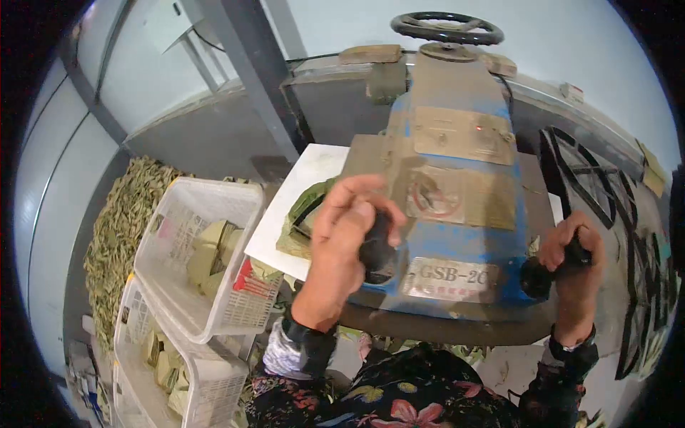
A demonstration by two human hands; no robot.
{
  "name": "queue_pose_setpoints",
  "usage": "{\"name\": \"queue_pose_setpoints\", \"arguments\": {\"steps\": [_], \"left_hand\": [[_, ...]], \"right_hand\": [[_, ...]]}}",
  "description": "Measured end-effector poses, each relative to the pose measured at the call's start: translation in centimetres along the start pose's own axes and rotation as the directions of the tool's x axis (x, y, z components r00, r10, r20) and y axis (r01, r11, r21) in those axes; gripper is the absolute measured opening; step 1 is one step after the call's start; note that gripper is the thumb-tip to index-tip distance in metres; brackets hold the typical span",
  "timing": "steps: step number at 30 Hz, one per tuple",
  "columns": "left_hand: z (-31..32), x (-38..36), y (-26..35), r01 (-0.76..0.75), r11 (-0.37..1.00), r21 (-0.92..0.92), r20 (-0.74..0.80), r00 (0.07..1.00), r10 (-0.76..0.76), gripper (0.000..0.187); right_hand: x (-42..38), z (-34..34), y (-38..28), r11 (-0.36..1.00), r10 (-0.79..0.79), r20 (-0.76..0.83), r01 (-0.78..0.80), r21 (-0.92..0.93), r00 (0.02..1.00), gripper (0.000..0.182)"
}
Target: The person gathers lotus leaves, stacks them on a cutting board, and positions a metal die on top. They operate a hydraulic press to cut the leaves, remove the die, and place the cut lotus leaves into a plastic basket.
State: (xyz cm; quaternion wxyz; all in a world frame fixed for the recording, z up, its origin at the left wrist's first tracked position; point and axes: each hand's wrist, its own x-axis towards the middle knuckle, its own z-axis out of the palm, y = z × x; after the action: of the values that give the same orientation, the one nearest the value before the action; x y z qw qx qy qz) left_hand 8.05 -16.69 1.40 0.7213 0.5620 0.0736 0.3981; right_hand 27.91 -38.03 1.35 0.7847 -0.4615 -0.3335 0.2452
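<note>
A dusty blue machine (464, 250) with a plate reading "GSB-2C" stands in front of me. My left hand (335, 246) is curled around a black grip (376, 253) at the left side of the machine's front. On the right, my right hand (576, 282) wraps its fingers around another black grip (575, 254), beside a black fitting (535, 278) on the machine's corner. Left of the machine, a green cloth-like stack (294, 242) lies on a white board (278, 207), with a curved black strip on it, partly behind my left hand.
Two white plastic crates (168, 299) with folded green bundles (214, 253) stand at the left. Behind them lies a heap of green scraps (128, 214). A black handwheel (448, 28) tops the machine. Black curved frames (603, 185) lean at the right.
</note>
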Motion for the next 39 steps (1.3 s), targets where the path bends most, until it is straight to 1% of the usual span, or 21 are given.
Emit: {"name": "queue_pose_setpoints", "arguments": {"steps": [4,6,9,14,16,18,21,24,25,26,27,28,29,30,31,32,34,36,37,38,39], "left_hand": [[0.2,-1.0,-0.9,0.049,0.999,-0.007,0.028,0.998,-0.049,0.032],[-0.1,-1.3,-1.5,0.050,0.999,-0.003,0.043,0.998,-0.050,0.031],[-0.8,-1.0,-2.1,0.045,0.998,-0.043,0.118,0.992,-0.039,0.028],[-1.2,-0.7,-2.4,0.018,1.000,0.000,0.172,0.985,-0.018,0.026],[-1.6,-0.4,-2.5,-0.142,0.986,0.083,0.252,0.961,0.117,0.025],[-1.9,-0.1,-1.8,-0.157,0.984,0.086,0.248,0.960,0.131,0.024],[-3.4,1.0,-1.0,-0.215,0.975,0.046,0.278,0.941,0.194,0.023],[-6.4,2.8,0.4,-0.261,0.965,0.038,0.178,0.952,0.250,0.019],[-7.3,3.4,1.1,-0.272,0.957,0.095,0.123,0.958,0.260,0.023],[-8.7,4.0,1.7,-0.274,0.954,0.119,0.070,0.961,0.267,0.029],[-10.1,4.8,2.5,-0.273,0.918,0.289,-0.018,0.957,0.290,0.033],[-11.9,5.8,3.4,-0.230,0.921,0.314,-0.012,0.969,0.246,0.034],[-13.9,7.1,3.6,-0.204,0.907,0.368,-0.102,0.961,0.258,0.037],[-14.2,7.5,3.7,-0.186,0.933,0.309,-0.272,0.922,0.274,0.043],[-16.4,7.3,4.0,-0.156,0.812,0.562,-0.247,0.906,0.344,0.051],[-16.6,6.3,3.9,-0.164,0.812,0.560,-0.227,0.912,0.341,0.051],[-16.3,4.0,3.3,-0.351,0.317,0.881,0.065,0.754,0.653,0.054],[-14.3,0.4,2.7,-0.446,0.454,0.772,0.320,0.889,0.329,0.064],[-13.9,-0.9,0.3,-0.400,0.623,0.672,0.277,0.916,0.289,0.076],[-14.7,-0.1,-0.5,-0.395,0.627,0.671,0.273,0.918,0.286,0.076],[-15.9,1.4,-0.8,-0.375,0.617,0.692,0.192,0.920,0.343,0.080]], "right_hand": [[-0.2,-1.3,0.8,0.999,-0.036,0.035,0.036,-0.005,0.999,0.028],[-0.4,-1.9,1.5,1.000,-0.030,-0.081,0.030,0.000,0.996,0.029],[-0.1,-2.0,1.8,0.998,-0.067,0.031,0.066,0.021,0.997,0.029],[0.1,-3.2,2.4,0.995,-0.101,0.038,0.100,0.027,0.994,0.028],[-0.1,-2.2,2.3,0.991,-0.131,0.052,0.131,0.008,0.990,0.028],[-0.4,-0.5,1.5,0.994,-0.113,-0.168,0.112,-0.014,0.979,0.029],[-0.6,2.7,1.3,0.990,-0.129,-0.274,0.106,-0.096,0.953,0.030],[-1.2,6.1,2.4,0.995,-0.079,-0.375,0.052,-0.082,0.924,0.036],[-1.3,6.8,3.5,0.995,-0.048,-0.309,0.073,0.069,0.950,0.038],[-1.5,8.8,3.7,0.998,-0.021,-0.213,0.032,0.047,0.977,0.042],[-1.7,11.8,4.4,0.996,-0.086,-0.275,0.080,-0.031,0.958,0.044],[-1.9,13.4,5.1,0.984,-0.123,-0.215,0.090,-0.155,0.969,0.049],[-2.0,14.7,5.8,0.930,-0.034,-0.220,-0.050,-0.365,0.975,0.056],[-3.0,15.1,6.8,0.827,-0.189,0.066,0.195,-0.527,0.980,0.064],[-3.4,15.0,6.6,0.575,-0.166,0.267,0.313,-0.756,0.949,0.073],[-2.9,14.3,6.8,0.381,-0.050,0.426,0.411,-0.828,0.904,0.073],[-1.9,10.4,8.4,0.146,-0.095,0.394,0.404,-0.903,0.914,0.061],[-1.8,4.5,10.5,0.130,-0.210,0.010,0.038,-0.991,0.978,0.061],[-1.7,0.7,11.5,0.028,-0.250,-0.095,-0.092,-0.995,0.964,0.060],[-1.7,-2.7,12.1,-0.068,-0.300,-0.190,-0.220,-0.973,0.935,0.060],[-2.0,-4.9,12.2,-0.012,-0.266,-0.279,-0.293,-0.956,0.923,0.060]]}}
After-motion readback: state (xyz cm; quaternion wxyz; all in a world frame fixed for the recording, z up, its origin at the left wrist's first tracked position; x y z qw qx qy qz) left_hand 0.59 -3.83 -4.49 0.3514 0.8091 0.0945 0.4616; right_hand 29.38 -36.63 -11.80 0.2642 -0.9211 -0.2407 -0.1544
